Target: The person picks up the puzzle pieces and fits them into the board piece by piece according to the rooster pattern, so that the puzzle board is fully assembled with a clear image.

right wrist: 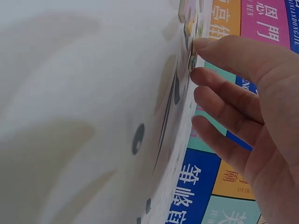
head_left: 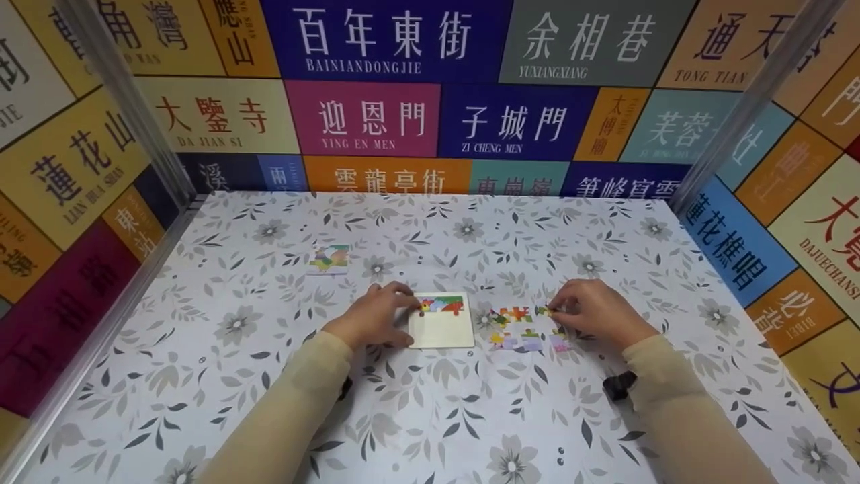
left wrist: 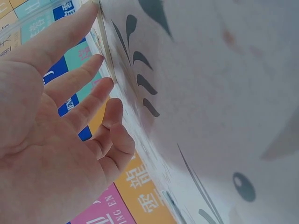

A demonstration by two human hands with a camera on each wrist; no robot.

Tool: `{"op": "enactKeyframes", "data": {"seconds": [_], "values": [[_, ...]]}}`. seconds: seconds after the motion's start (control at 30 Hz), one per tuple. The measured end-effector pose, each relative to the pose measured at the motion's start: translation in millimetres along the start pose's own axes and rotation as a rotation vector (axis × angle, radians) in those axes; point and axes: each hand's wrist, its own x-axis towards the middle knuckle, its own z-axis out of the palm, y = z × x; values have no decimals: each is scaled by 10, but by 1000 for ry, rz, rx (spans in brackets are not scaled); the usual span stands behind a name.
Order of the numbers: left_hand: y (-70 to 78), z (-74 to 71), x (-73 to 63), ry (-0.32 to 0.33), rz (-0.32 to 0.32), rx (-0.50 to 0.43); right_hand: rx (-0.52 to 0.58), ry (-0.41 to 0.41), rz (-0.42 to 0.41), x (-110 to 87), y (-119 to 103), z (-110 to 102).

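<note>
Puzzle piece between right fingers, puzzle board touching left fingers

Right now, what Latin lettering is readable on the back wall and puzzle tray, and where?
"BAINIANDONGJIE": wide blue panel
"YUXIANGXIANG": grey panel
"DA JIAN SI": cream panel
"YING EN MEN": pink panel
"ZI CHENG MEN": smaller blue panel
"TONG TIAN": peach panel
"...O WAN": yellow panel
"...NG SHAN": upper orange panel
Too blurred: narrow orange panel, teal panel, azure panel.
Puzzle tray: none.

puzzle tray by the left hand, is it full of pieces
No, the puzzle tray holds puzzle pieces only along its far side, and the rest of it is bare.
</note>
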Motion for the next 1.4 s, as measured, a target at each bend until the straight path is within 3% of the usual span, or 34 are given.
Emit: {"op": "enactKeyframes", "data": {"seconds": [0.47, 0.77, 1.4], "values": [[15, -3, 31, -11, -28, 12, -25, 14, -4, 64, -131, -14], [47, -6, 35, -7, -5, 7, -52, 46, -75, 108, -278, 7], [22, -4, 13, -20, -56, 2, -33, 54, -173, 305, -712, 182]]}}
